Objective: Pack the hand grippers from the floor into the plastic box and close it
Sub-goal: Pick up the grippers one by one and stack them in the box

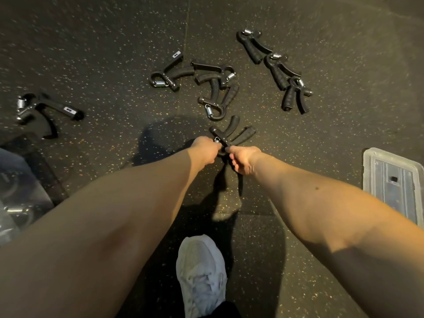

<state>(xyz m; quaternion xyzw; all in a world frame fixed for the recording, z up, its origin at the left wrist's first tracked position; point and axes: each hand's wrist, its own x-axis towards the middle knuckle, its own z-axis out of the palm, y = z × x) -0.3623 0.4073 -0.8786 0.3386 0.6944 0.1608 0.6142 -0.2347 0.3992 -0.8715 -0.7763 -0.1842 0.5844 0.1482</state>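
Left hand (205, 148) and right hand (243, 160) both pinch the nearest hand gripper (231, 134) by its spring end, so it could easily twist loose before reaching the plastic box (390, 180) on the right.

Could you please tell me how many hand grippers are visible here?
8. The held gripper is in the left hand and right hand; three lie in a centre cluster; three in an upper-right row; a lone gripper far left. Others may be hidden lower left.

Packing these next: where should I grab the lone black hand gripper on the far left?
On the lone black plastic hand gripper, take the labelled handle from the right: it lies flat and free, pointing rightward; the steel spring end faces left.
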